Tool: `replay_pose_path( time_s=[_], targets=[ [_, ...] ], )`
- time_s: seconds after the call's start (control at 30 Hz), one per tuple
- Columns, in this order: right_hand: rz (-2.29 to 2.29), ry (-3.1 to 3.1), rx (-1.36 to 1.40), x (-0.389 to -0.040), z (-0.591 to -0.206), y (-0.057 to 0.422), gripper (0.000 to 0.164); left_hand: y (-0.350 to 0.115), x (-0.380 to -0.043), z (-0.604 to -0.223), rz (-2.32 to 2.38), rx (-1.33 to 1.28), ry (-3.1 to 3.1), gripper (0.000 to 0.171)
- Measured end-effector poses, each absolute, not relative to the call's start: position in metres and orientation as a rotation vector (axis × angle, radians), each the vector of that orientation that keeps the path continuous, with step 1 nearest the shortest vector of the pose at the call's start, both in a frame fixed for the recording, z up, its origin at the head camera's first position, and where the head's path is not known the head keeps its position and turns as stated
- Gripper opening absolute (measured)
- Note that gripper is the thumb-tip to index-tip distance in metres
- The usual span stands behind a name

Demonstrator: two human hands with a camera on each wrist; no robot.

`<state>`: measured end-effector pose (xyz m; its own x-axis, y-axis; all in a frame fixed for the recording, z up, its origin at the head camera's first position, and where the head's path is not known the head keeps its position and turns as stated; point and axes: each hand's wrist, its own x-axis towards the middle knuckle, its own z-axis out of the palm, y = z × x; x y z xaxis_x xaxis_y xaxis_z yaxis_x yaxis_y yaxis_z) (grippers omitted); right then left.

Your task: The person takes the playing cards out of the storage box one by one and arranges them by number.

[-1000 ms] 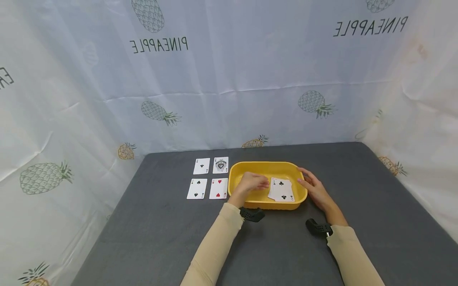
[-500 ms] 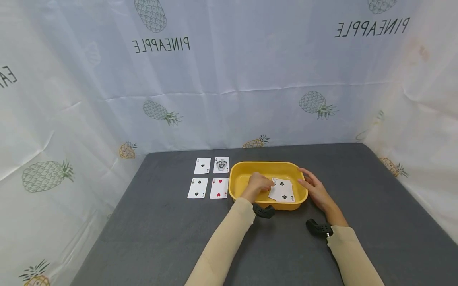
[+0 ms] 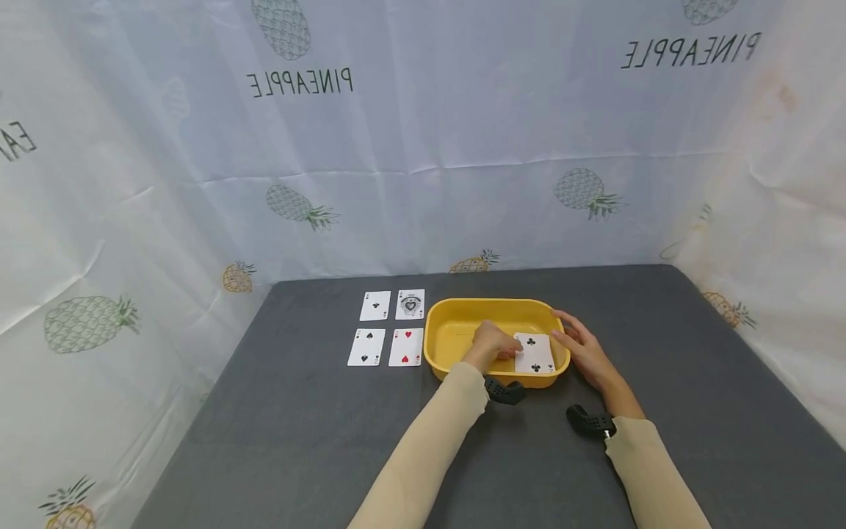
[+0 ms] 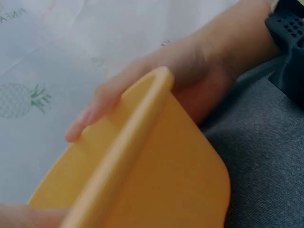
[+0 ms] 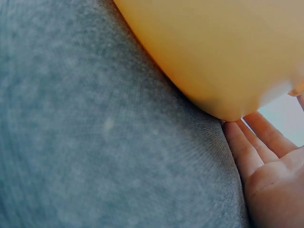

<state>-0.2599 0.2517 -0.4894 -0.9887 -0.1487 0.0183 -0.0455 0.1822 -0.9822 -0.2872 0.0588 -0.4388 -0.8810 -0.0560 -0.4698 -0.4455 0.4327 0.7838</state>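
Observation:
In the head view my left hand reaches into the yellow plastic bin. Its fingers curl at the left edge of a stack of playing cards, the two of clubs face up on top, and grip that edge. My right hand holds the bin's right end, thumb over the rim and fingers outside. From the left wrist, the right hand shows behind the bin's rim. In the right wrist view fingers lie against the bin's outer wall.
Left of the bin, face up in two rows on the dark grey table, lie an ace of clubs, another ace, a two of spades and a two of hearts. A white pineapple-print curtain hangs behind.
My left hand has moved right inside the bin to the cards' left edge. The stack has shifted right and looks neater, its lower cards no longer fanned out. The right hand stays at the bin.

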Motion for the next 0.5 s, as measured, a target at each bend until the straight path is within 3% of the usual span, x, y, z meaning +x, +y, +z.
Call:
replay_pose_path(
  time_s=[0.2, 0.5],
  targets=[
    [-1.965, 2.345, -0.195, -0.2602, -0.4902, 0.2504, 0.058, 0.0625, -0.2833, -0.4374, 1.352, -0.4, 2.418, 0.039],
    [-1.986, 2.331, -0.223, -0.2592, -0.4903, 0.2504, 0.058, 0.0639, -0.2855, -0.4409, 1.422, -0.39, 2.334, 0.019]
  ],
)
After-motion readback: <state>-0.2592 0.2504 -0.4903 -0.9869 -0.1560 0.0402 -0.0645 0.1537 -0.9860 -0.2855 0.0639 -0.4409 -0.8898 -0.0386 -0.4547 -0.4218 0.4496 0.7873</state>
